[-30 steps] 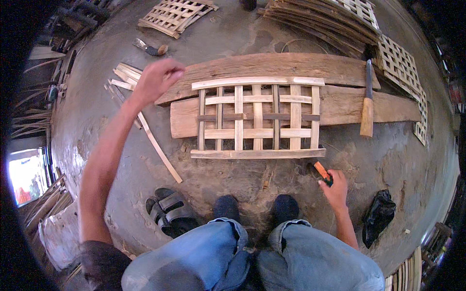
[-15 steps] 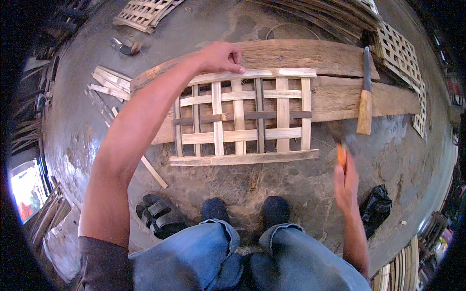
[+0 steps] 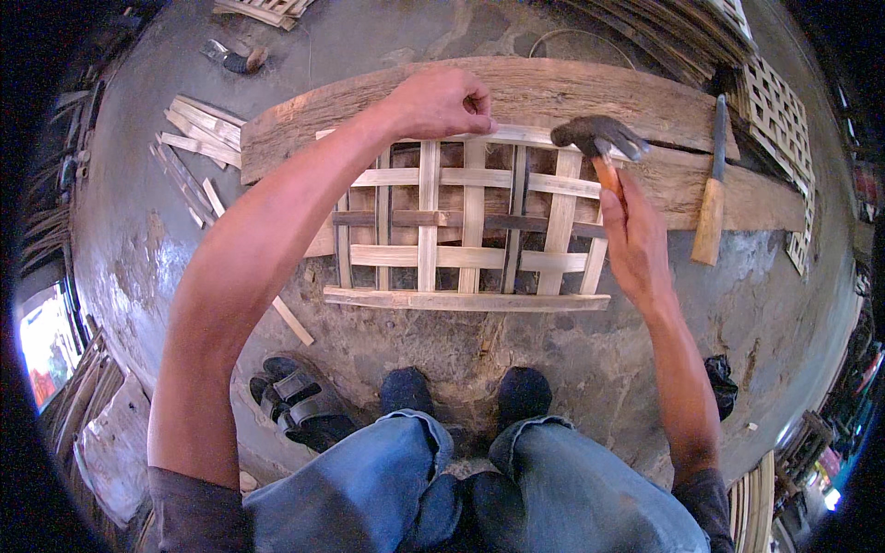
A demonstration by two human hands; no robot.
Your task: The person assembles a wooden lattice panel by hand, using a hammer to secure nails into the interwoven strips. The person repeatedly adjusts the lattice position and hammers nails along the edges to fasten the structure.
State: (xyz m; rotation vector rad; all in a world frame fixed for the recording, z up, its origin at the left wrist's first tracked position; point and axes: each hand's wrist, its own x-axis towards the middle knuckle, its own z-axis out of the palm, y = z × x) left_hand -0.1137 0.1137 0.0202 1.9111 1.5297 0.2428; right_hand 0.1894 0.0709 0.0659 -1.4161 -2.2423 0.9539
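Note:
A woven lattice panel [image 3: 472, 226] of pale and dark split-wood strips lies before me, its far part over a wooden plank. My left hand [image 3: 447, 103] is closed in a pinch at the panel's far edge strip [image 3: 525, 135]. Whatever sits between thumb and finger is too small or hidden to make out. In my right hand [image 3: 638, 241] is a claw hammer with an orange handle [image 3: 607, 175]. Its dark head [image 3: 590, 135] is over the right part of that same strip; whether it touches cannot be told.
Rough planks [image 3: 304, 138] lie across the floor. A wooden-handled knife [image 3: 710, 217] rests on their right end. Loose strips [image 3: 207, 134] lie at left, woven panels [image 3: 779, 120] at far right. Sandals [image 3: 302, 401] sit near my feet, and a black bag [image 3: 722, 382] at right.
My right hand has brought the hammer up from the lower right to the panel's far edge. The left hand has shifted slightly right along that strip, still pinched.

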